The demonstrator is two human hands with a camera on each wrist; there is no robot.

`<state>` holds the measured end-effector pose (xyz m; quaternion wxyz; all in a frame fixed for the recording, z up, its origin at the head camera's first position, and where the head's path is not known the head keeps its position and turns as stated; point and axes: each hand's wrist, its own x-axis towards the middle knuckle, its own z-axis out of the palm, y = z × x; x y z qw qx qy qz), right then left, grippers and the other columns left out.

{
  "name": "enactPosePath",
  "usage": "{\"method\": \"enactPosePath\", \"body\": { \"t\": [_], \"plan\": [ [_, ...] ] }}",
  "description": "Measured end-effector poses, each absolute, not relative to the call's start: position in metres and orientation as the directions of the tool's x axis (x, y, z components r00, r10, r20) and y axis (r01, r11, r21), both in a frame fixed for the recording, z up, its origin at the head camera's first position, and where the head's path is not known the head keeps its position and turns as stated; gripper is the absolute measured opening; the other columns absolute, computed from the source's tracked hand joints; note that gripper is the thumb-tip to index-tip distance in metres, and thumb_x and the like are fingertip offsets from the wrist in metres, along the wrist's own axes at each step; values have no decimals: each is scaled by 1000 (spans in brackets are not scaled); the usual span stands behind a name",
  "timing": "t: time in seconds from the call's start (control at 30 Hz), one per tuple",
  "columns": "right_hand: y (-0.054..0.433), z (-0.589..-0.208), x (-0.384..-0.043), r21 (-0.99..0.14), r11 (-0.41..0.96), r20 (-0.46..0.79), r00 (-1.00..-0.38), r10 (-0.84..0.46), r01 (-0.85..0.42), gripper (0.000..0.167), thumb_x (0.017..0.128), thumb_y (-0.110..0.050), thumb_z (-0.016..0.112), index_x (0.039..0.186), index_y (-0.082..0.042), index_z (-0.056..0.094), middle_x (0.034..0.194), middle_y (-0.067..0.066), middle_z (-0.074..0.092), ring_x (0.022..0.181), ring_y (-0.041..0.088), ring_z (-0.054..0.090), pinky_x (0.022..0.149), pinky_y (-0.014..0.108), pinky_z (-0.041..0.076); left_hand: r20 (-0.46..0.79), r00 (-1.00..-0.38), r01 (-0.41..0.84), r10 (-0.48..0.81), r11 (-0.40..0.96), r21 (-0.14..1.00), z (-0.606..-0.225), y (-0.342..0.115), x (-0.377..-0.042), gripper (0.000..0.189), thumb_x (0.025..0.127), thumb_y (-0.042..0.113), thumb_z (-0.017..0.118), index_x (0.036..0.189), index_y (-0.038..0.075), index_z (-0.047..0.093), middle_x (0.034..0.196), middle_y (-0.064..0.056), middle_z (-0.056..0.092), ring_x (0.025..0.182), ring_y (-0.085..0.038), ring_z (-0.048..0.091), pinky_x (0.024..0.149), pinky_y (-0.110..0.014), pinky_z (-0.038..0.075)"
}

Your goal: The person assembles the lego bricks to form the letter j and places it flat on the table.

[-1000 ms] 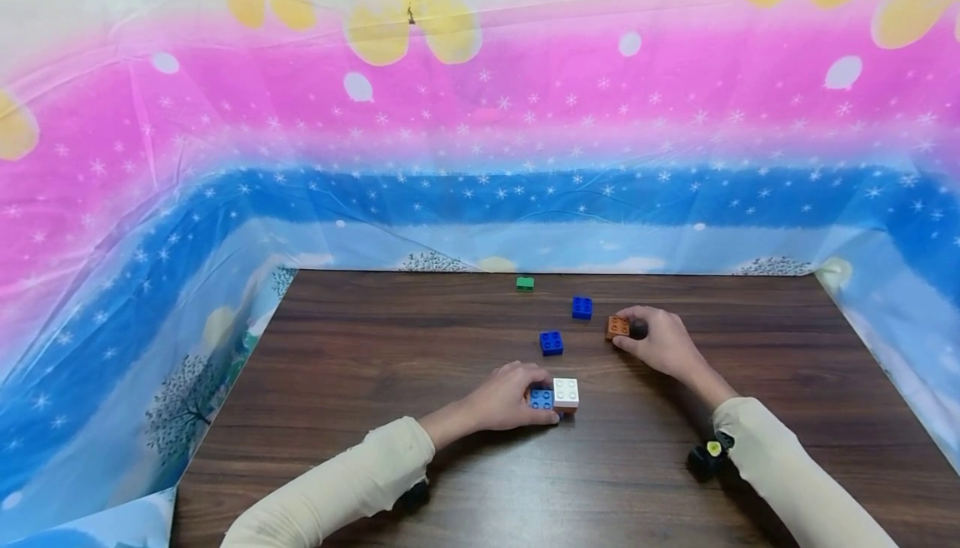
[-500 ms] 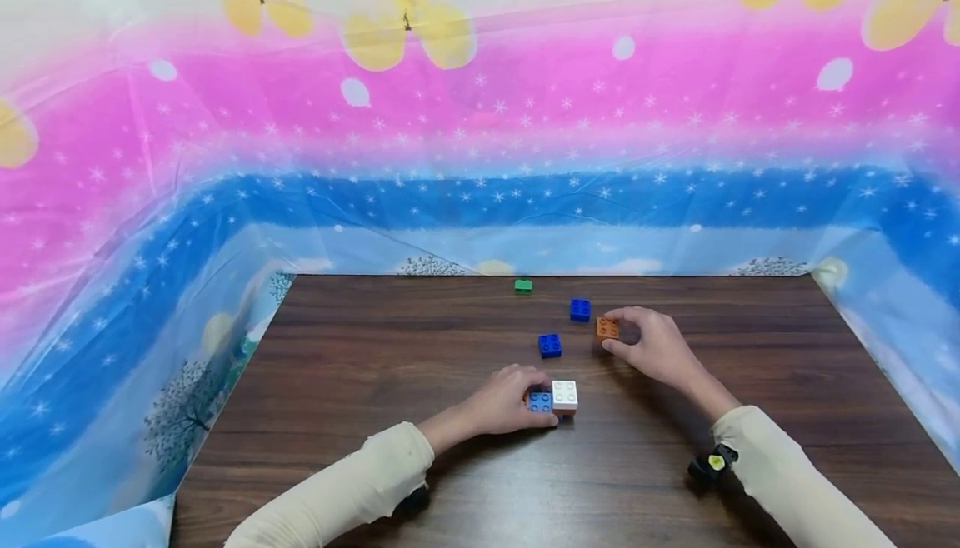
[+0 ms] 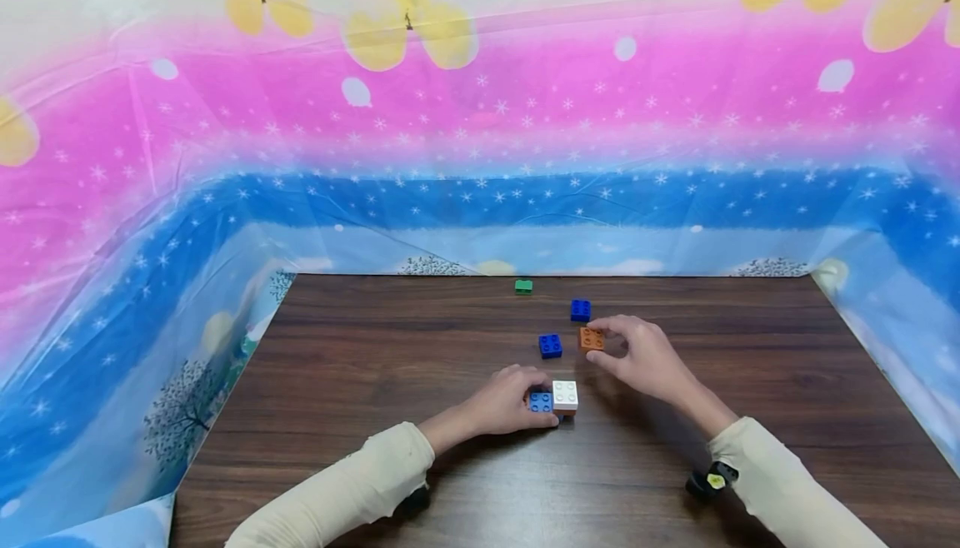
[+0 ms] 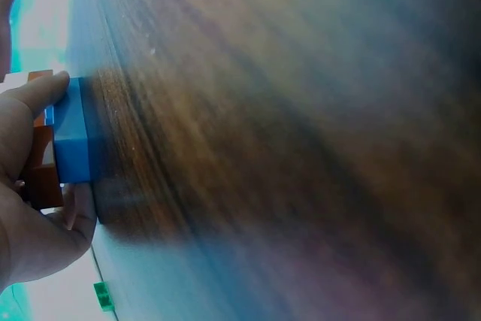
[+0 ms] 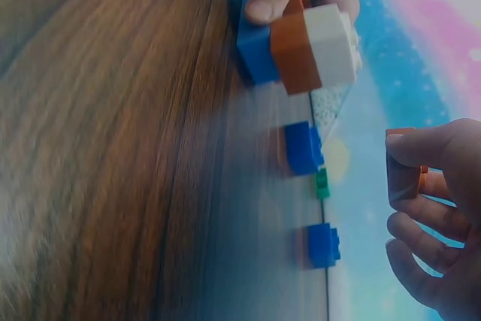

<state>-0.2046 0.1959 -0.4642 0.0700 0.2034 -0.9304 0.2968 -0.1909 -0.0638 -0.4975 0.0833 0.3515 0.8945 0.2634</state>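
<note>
A small stack of bricks stands at mid-table with my left hand [image 3: 504, 401] gripping its left part. From above it shows a white brick [image 3: 566, 392] beside a light blue brick [image 3: 540, 401]. In the right wrist view, an orange-brown brick [image 5: 294, 54] sits under the white one, with a blue brick [image 5: 257, 50] at the bottom. Part of the stack is hidden by my left fingers. Up and to the right of it, my right hand [image 3: 648, 361] pinches an orange brick [image 3: 592, 338] between thumb and fingers, held off the table.
Two loose dark blue bricks lie beyond the stack, one nearer [image 3: 551, 346] and one farther [image 3: 581, 310]. A green brick [image 3: 523, 287] rests close to the back edge of the wooden table [image 3: 360, 340]. A printed cloth [image 3: 480, 198] hangs around the back and sides.
My right hand has carried the orange brick leftward and slightly nearer, toward the stack. The left hand has kept its hold in the same place.
</note>
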Motion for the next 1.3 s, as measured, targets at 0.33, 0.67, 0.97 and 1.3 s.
{"method": "enactPosePath", "body": {
  "t": [0.33, 0.67, 0.97, 1.3],
  "plan": [
    [186, -460, -188, -554, 712, 243, -901, -358, -432, 45, 89, -26, 81, 129, -10, 69, 123, 10, 70, 106, 32, 68, 84, 48, 57, 35, -743, 580, 668, 617, 531, -500, -63, -191, 43, 86, 41, 82, 120, 17, 71, 110, 6, 72, 91, -4, 57, 82, -25, 45],
    [176, -458, -176, -548, 689, 248, -879, -407, -474, 45, 89, -29, 81, 128, -11, 69, 119, 5, 71, 104, 27, 69, 80, 40, 58, 30, -745, 578, 666, 623, 527, -500, -63, -192, 43, 87, 42, 81, 120, 17, 71, 108, 7, 71, 89, -4, 56, 81, -25, 45],
    [171, -462, -169, -525, 664, 256, -843, -473, -532, 43, 88, -27, 82, 126, -13, 71, 115, 0, 71, 100, 21, 68, 80, 40, 58, 37, -736, 587, 676, 611, 532, -501, -63, -193, 41, 87, 41, 81, 120, 18, 71, 105, 9, 70, 86, -3, 56, 78, -23, 44],
    [169, -464, -164, -512, 671, 252, -841, -480, -536, 42, 86, -26, 84, 124, -12, 72, 111, -1, 71, 97, 17, 68, 79, 34, 57, 32, -737, 576, 676, 602, 554, -501, -64, -193, 40, 87, 40, 81, 120, 18, 71, 106, 9, 71, 88, -3, 56, 80, -24, 45]
  ]
}}
